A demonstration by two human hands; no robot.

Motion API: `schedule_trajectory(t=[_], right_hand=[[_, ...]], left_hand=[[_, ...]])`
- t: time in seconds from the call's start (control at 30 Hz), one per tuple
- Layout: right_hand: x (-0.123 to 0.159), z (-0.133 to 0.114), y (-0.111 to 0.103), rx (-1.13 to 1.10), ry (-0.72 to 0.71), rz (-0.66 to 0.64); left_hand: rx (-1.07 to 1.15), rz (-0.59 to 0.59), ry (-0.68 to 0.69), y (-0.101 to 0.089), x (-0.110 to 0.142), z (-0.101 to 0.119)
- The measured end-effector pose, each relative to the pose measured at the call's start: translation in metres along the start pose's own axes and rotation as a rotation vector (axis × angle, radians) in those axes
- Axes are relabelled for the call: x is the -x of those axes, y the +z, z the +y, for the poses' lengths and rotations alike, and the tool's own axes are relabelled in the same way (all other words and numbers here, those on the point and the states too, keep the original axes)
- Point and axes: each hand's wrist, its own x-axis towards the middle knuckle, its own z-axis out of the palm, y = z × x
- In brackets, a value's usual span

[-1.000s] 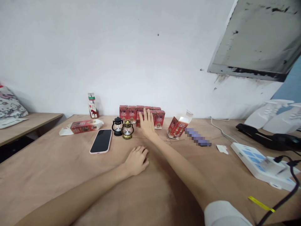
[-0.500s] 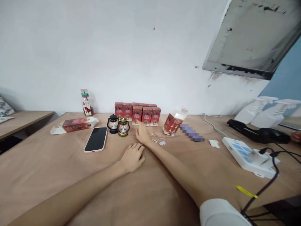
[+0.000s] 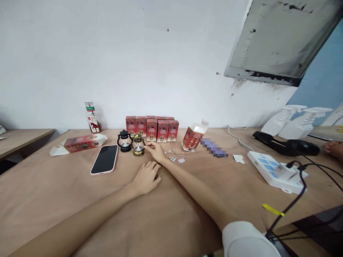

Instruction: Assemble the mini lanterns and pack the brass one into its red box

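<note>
My right hand (image 3: 156,152) reaches across the table, fingers stretched toward the small gold lantern (image 3: 138,145), its fingertips close to the lantern's base and holding nothing. A black lantern (image 3: 124,141) stands just left of the gold one. My left hand (image 3: 146,176) rests on the wooden table (image 3: 53,192), fingers loosely curled and apart, empty. Behind the lanterns stands a row of several red boxes (image 3: 152,128). Small white pieces (image 3: 175,158) lie scattered right of my right hand.
A phone (image 3: 104,159) lies face up at left, with an opened red box (image 3: 80,143) lying flat and a bottle (image 3: 91,117) behind it. Another opened red box (image 3: 193,137) tilts at centre. A white power strip (image 3: 270,171), black cables (image 3: 297,198) and another person's hand (image 3: 332,149) are at right.
My right hand pulled back from the row of red boxes and shifted left toward the gold lantern. The camera view swung right. My left hand stayed put.
</note>
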Motion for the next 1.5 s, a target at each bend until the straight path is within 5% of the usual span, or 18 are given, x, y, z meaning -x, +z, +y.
schedule_trajectory(t=[0.17, 0.3, 0.4, 0.57, 0.7, 0.83, 0.97, 1.23, 1.5], right_hand=[[0.024, -0.012, -0.002, -0.065, 0.053, 0.237], [0.048, -0.024, -0.017, 0.178, -0.177, 0.354], [0.061, -0.033, -0.036, 0.499, -0.487, 0.144], [0.070, -0.044, -0.053, 0.831, -0.769, -0.293], [0.076, -0.047, -0.060, 0.966, -0.742, -0.219], [0.087, -0.045, -0.079, 1.208, -0.345, -0.063], [0.098, -0.042, -0.101, 1.280, -0.116, -0.106], [0.093, -0.032, -0.110, 1.204, -0.189, -0.094], [0.093, -0.030, -0.112, 1.032, -0.356, 0.030]], left_hand=[[0.604, 0.057, -0.135, 0.008, -0.011, -0.019], [1.279, 0.137, -0.119, 0.008, -0.020, -0.030], [1.627, 0.095, -0.128, -0.001, -0.021, -0.035], [1.942, -0.064, -0.477, -0.020, -0.016, -0.036], [2.029, -0.085, -0.526, -0.021, -0.014, -0.035], [2.104, -0.013, -0.557, -0.020, -0.015, -0.039], [2.122, -0.006, -0.591, -0.021, -0.014, -0.040], [1.985, 0.213, -0.465, -0.026, -0.018, -0.039], [1.238, 0.631, -0.184, -0.029, -0.028, -0.029]])
